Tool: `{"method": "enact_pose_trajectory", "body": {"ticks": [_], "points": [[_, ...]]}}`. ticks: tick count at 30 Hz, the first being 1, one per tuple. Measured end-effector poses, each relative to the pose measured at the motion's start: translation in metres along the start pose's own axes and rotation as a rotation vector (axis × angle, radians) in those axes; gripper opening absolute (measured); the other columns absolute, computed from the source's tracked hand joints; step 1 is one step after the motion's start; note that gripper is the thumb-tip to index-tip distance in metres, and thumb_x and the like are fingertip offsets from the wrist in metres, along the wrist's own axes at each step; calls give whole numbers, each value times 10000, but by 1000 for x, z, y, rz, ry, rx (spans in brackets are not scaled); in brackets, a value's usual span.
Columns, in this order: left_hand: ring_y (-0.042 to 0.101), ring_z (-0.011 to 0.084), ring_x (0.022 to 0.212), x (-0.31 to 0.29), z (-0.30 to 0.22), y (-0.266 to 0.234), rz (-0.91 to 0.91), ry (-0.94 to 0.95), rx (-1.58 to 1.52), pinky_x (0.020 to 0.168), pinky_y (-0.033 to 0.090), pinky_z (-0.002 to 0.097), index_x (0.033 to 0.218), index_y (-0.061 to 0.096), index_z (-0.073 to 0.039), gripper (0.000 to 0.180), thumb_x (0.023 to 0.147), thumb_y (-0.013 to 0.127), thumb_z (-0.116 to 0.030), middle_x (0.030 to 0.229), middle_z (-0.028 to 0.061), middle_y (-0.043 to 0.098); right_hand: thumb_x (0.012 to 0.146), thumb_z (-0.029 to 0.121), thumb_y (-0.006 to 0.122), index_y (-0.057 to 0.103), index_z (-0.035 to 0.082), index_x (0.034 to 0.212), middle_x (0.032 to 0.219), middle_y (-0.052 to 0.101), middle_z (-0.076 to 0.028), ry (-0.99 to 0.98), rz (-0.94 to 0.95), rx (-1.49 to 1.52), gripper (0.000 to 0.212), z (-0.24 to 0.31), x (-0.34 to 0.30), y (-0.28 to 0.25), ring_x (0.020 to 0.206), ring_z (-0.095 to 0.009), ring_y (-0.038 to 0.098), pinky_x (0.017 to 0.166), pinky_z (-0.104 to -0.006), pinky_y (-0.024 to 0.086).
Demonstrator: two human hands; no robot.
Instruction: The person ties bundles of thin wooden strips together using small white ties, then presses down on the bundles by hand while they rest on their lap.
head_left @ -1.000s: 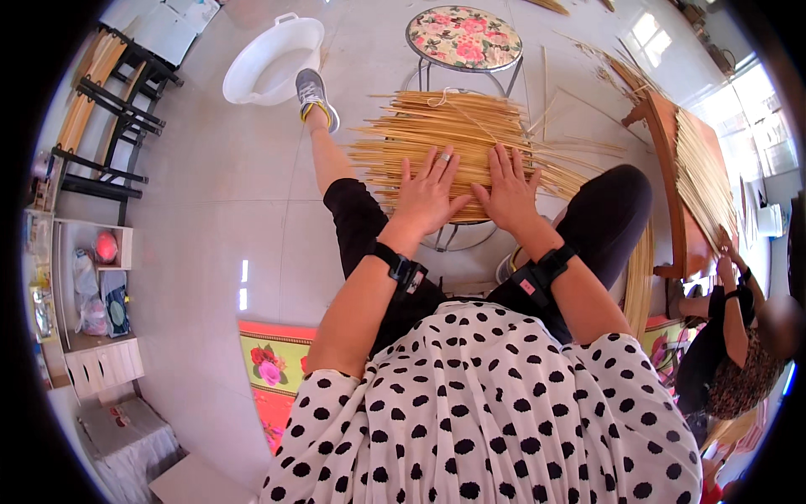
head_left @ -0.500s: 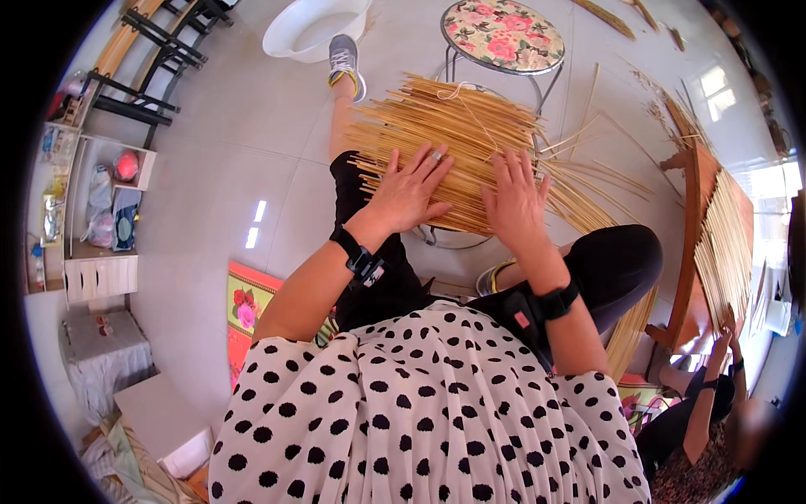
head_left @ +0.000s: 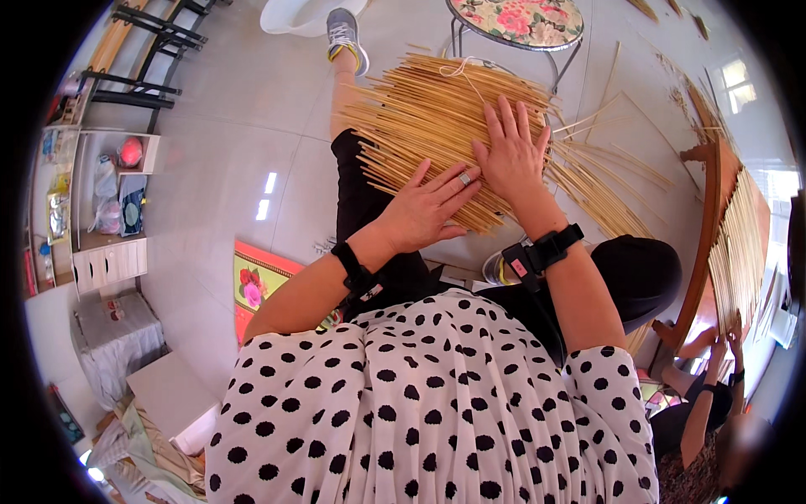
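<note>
A wide layer of straw-coloured stalks (head_left: 420,109) lies side by side in front of me, on a support mostly hidden beneath it. My left hand (head_left: 432,206), with a ring on one finger, rests flat on the near edge of the stalks, fingers stretched. Farther out and to the right, my right hand (head_left: 514,155) lies palm down on the same layer with its fingers spread. A loop of pale string (head_left: 457,71) sits on the stalks' far side.
A round flower-patterned stool (head_left: 520,21) stands beyond the stalks, with a white basin (head_left: 294,15) to its left. Loose stalks (head_left: 600,189) fan out to the right. At far right another person's hands (head_left: 729,332) touch stalks on a wooden piece (head_left: 712,210). Shelves (head_left: 109,210) line the left.
My right hand has slid away from me over the stalks. My left hand has shifted right and nearer to me, closer to the right hand. The whole view has shifted a little.
</note>
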State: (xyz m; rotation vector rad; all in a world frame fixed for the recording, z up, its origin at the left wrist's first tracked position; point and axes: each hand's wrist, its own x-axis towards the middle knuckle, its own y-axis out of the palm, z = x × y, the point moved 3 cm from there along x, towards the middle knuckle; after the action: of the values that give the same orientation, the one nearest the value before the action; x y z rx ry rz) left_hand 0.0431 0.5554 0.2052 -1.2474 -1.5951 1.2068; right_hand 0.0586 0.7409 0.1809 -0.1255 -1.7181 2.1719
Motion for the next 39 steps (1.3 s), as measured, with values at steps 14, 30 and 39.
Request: {"method": "enact_pose_trajectory", "body": {"ticks": [14,30,39], "points": [[313,262,1477,-26,5,8,-60,-79,11,1170,227,572,1485,425,-106,788,808,765,-318,1587,70,350,958,453,547,438,181,1498,1606,334,-61,2,-23,-60,615,-2,0,0,1503,-309,252,1147,-700,170],[328,272,1469,-34,28,-20,-161,-58,-46,1159,233,606,1475,449,-101,788,804,769,-361,1586,70,355,899,144,652,581,69,1300,1417,539,-124,-152,-70,208,414,16,-54,-54,1402,-348,416,1098,-574,338],[300,278,1482,-32,19,-6,-114,-133,-33,1165,246,585,1497,415,-109,808,814,759,-367,1588,91,342,931,164,596,587,72,1307,1415,546,-112,-359,48,335,387,19,-5,-29,1405,-315,418,1115,-543,341]]}}
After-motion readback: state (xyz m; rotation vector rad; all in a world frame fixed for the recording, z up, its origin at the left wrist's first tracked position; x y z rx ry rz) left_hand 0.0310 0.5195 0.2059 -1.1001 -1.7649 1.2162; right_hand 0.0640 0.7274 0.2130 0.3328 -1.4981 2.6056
